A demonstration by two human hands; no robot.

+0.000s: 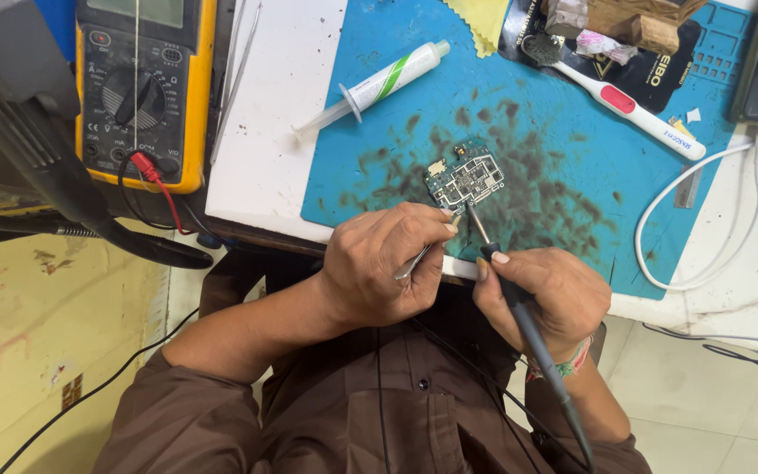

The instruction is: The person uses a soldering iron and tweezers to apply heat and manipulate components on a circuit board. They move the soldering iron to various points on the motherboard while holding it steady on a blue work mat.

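The circuit board point(465, 175) lies flat on the blue work mat point(563, 175), near the mat's front edge, amid dark stains. The left hand point(385, 263) has its fingers clenched around metal tweezers point(427, 248), whose tips touch the board's lower edge. The right hand point(544, 298) grips a soldering iron point(519, 307) like a pen, its fingers closed around the dark handle; the metal tip point(477, 224) points at the board's lower right corner (contact cannot be confirmed). A syringe point(379, 85) lies partly on the mat, partly on the white tabletop point(265, 158). A white toothbrush point(616, 96) rests at the mat's far right. A yellow multimeter point(144, 88) sits well left of the mat, with a red lead plugged in.
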